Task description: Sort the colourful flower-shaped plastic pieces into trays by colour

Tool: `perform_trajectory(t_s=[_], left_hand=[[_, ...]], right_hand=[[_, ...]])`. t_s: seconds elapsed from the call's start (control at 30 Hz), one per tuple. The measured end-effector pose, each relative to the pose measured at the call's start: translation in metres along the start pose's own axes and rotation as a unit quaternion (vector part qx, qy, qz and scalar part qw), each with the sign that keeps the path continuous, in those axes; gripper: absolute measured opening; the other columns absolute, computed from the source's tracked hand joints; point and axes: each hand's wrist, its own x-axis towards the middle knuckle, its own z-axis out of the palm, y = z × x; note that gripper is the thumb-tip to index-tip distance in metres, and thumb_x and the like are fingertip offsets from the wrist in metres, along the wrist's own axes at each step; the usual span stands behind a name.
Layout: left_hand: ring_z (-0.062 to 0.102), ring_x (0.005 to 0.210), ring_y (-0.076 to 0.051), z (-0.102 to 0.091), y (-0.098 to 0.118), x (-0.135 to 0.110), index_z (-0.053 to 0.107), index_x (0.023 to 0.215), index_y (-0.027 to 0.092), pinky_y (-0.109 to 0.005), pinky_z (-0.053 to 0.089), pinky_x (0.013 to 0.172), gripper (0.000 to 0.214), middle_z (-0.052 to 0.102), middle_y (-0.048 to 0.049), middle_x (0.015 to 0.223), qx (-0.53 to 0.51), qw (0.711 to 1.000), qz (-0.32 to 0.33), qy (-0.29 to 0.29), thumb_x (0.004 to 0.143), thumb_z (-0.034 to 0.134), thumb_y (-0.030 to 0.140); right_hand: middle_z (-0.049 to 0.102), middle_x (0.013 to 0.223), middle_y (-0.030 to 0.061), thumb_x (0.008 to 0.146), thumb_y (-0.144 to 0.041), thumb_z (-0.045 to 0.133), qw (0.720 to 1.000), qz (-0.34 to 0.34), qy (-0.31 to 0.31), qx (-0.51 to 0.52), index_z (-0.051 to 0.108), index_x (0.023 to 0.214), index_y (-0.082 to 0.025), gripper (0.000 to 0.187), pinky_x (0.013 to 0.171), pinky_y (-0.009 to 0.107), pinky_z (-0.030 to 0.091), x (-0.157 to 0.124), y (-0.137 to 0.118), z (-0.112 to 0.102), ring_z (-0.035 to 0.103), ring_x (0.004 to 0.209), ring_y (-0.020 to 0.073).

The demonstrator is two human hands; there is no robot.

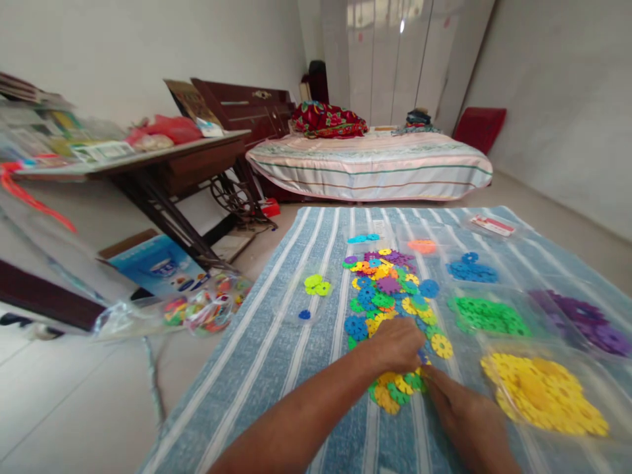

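Observation:
A heap of colourful notched plastic discs [382, 299] lies along the middle of the striped cloth. My left hand [399, 343] is over the near part of this heap, its fingers curled in. Just to the right, my right hand [461, 405] reaches in with its fingers drawn together, the tips close to my left hand. A bit of blue shows between the two hands; what either one grips is hidden. Beside the heap are clear trays of sorted discs: yellow discs [548, 395], green discs [488, 316], purple discs [587, 322] and blue discs [471, 268].
Farther back, shallow trays hold orange discs [422, 246] and light-blue discs [364, 238]. On the left, another tray has lime discs [316, 285] and a dark-blue piece [305, 315]. A bed [370, 168] stands beyond the table, a sewing-machine table [168, 155] at left.

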Motion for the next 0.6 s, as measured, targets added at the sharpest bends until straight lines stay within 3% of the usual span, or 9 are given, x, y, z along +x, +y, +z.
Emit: perform_trajectory(t_s=[0.2, 0.4, 0.5, 0.6], left_hand=[[0.062, 0.085, -0.023, -0.001, 0.000, -0.002, 0.066, 0.088, 0.018, -0.027, 0.048, 0.062, 0.023, 0.066, -0.0085, 0.092, -0.027, 1.000, -0.009, -0.001, 0.071, 0.059, 0.032], [0.060, 0.077, -0.018, 0.005, 0.001, -0.006, 0.066, 0.076, 0.018, -0.024, 0.044, 0.061, 0.012, 0.066, -0.0037, 0.080, -0.124, 0.989, -0.073, 0.040, 0.070, 0.061, 0.026], [0.057, 0.069, -0.012, -0.002, -0.015, -0.022, 0.064, 0.070, 0.016, -0.019, 0.040, 0.058, 0.006, 0.063, 0.0016, 0.070, -0.223, 0.968, -0.076, 0.083, 0.069, 0.062, 0.021], [0.054, 0.062, -0.009, -0.023, -0.047, -0.053, 0.064, 0.069, 0.014, -0.018, 0.038, 0.058, 0.006, 0.059, 0.0042, 0.062, -0.292, 0.942, -0.075, 0.145, 0.070, 0.061, 0.020]], right_hand=[[0.068, 0.059, 0.0004, 0.092, -0.034, 0.033, 0.999, 0.033, -0.020, -0.025, 0.064, 0.110, -0.030, 0.036, 0.044, 0.023, 0.041, -0.003, -0.004, 0.001, 0.065, 0.050, 0.0177], [0.068, 0.058, 0.0014, 0.091, -0.034, 0.033, 0.998, 0.040, -0.035, -0.030, 0.064, 0.108, -0.029, 0.036, 0.045, 0.026, 0.042, -0.005, -0.002, 0.005, 0.064, 0.050, 0.0198], [0.069, 0.060, 0.0015, 0.092, -0.036, 0.031, 0.998, 0.045, -0.042, -0.025, 0.064, 0.108, -0.030, 0.038, 0.046, 0.026, 0.043, -0.006, -0.001, 0.005, 0.065, 0.052, 0.0195], [0.069, 0.062, 0.0012, 0.092, -0.037, 0.031, 0.998, 0.047, -0.038, -0.015, 0.065, 0.108, -0.029, 0.038, 0.047, 0.026, 0.043, -0.006, -0.003, 0.002, 0.066, 0.054, 0.0193]])
